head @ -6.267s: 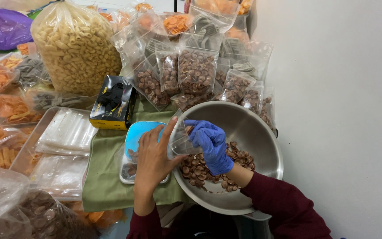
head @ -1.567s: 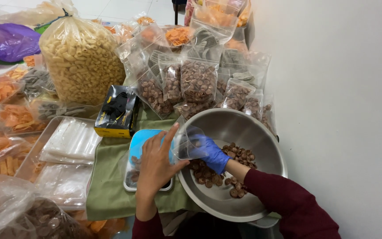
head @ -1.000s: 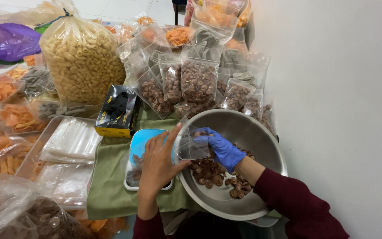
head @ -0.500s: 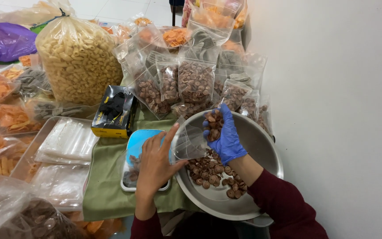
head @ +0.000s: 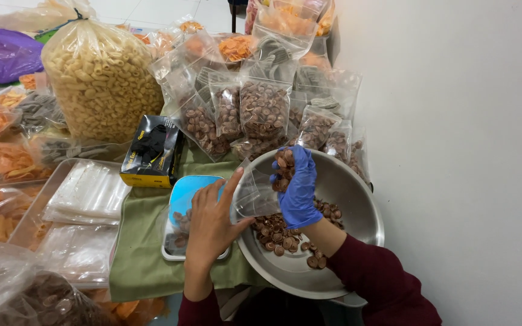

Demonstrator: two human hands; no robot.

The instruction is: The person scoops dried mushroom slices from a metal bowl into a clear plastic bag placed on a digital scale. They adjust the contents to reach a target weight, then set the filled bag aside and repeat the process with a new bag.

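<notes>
Head view, the only 1 we have, looks down on a crowded worktop (head: pixel 152 265) draped with a green cloth. Our left hand (head: pixel 212 223) is bare; its fingers are pinching the near edge of a small clear bag (head: pixel 255 194), holding its mouth up just over the rim of a big steel bowl (head: pixel 351 193). Our right hand (head: pixel 297 190), in a blue glove, is cupped shut around a heap of brown ring-shaped snacks (head: pixel 284 166), raised at the bag's far right edge, above the bowl. More of the same snacks lie loose in the bowl bottom.

We judge the step in hand to be filling the bag by the handful. The next move seems to call for tipping the gloved palm over the bag's mouth while the left grip keeps that mouth open and steady, so that nothing spills outside the bowl.

Just left of the bowl sits a small scale with a blue top (head: pixel 182 199), partly hidden by our left wrist; whether anything rests on it we cannot tell clearly. Far of the bowl stand several filled clear bags of brown snacks (head: pixel 264 108). Farther left are a black and yellow box (head: pixel 149 151), a large sack of pale curled crackers (head: pixel 101 78), and a tray of flat empty bags (head: pixel 86 193).
</notes>
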